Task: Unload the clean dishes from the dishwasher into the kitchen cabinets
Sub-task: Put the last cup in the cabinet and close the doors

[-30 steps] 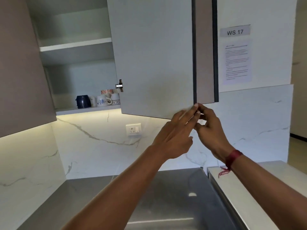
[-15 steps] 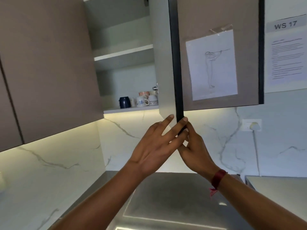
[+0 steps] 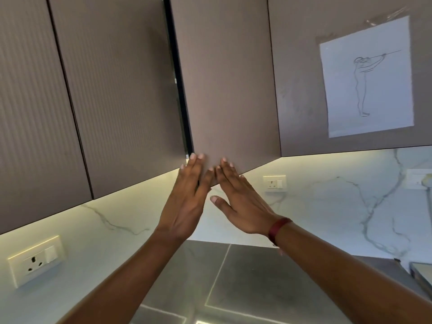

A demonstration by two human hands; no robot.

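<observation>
A brown upper cabinet door (image 3: pixel 224 85) stands almost closed, with only a dark narrow gap along its left edge. My left hand (image 3: pixel 187 202) lies with straight fingers against the door's lower left corner. My right hand (image 3: pixel 238 197) presses flat on the door's bottom edge just beside it, thumb spread out, a red band on the wrist. Neither hand holds anything. The shelf and the mugs inside are hidden behind the door.
More brown cabinet doors (image 3: pixel 117 101) run to the left. A sketch on paper (image 3: pixel 367 76) is taped to the door on the right. Sockets (image 3: pixel 35 260) (image 3: pixel 274 183) sit in the white marble backsplash. A steel counter (image 3: pixel 233 281) lies below.
The cabinet door has swung from wide open to nearly closed. Both hands went from gripping its edge to pressing flat on its front. The shelf with the mugs is no longer visible.
</observation>
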